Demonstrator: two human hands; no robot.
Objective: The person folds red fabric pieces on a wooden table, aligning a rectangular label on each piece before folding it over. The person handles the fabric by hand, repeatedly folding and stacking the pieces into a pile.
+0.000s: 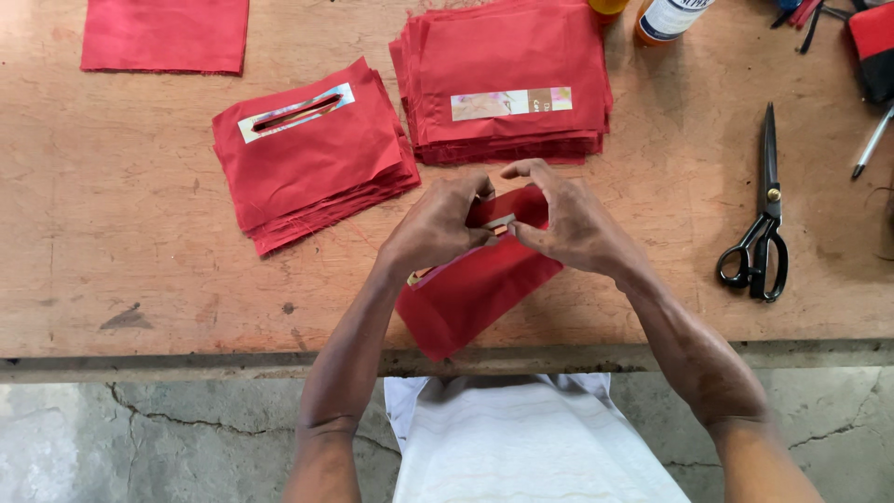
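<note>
The red cloth piece [475, 289] lies tilted on the wooden table [140, 251] right in front of the person, its lower corner reaching the table's near edge. It is a flat, matte rectangle of woven fabric, with a pale strip along its upper edge that shows between the fingers. Both hands are on that upper edge. The left hand [438, 224] is curled tight, fingertips pinching the cloth at the strip. The right hand [563, 219] meets it from the other side, thumb and forefinger closed on the same edge, the other fingers arched above. The two hands touch or nearly touch over the strip.

Just beyond the left hand, and off to its outer side, sits a fanned stack [312, 154] of similar red pieces, edges frayed with loose threads; the top one has a slit cut through a pale, shiny strip. Straight beyond both hands is a neater, thicker pile [507, 79], its top piece bearing an uncut pale patch. Far past the left hand, at the table's back corner, lies a single flat red square [166, 35].

Well out from the right hand lie black-handled scissors [759, 224], blades shut, pointing away. Beyond them stands a bottle [666, 19] with a white label. The tabletop is worn, scuffed, pale brown. Below the table edge there is cracked concrete floor [140, 438].
</note>
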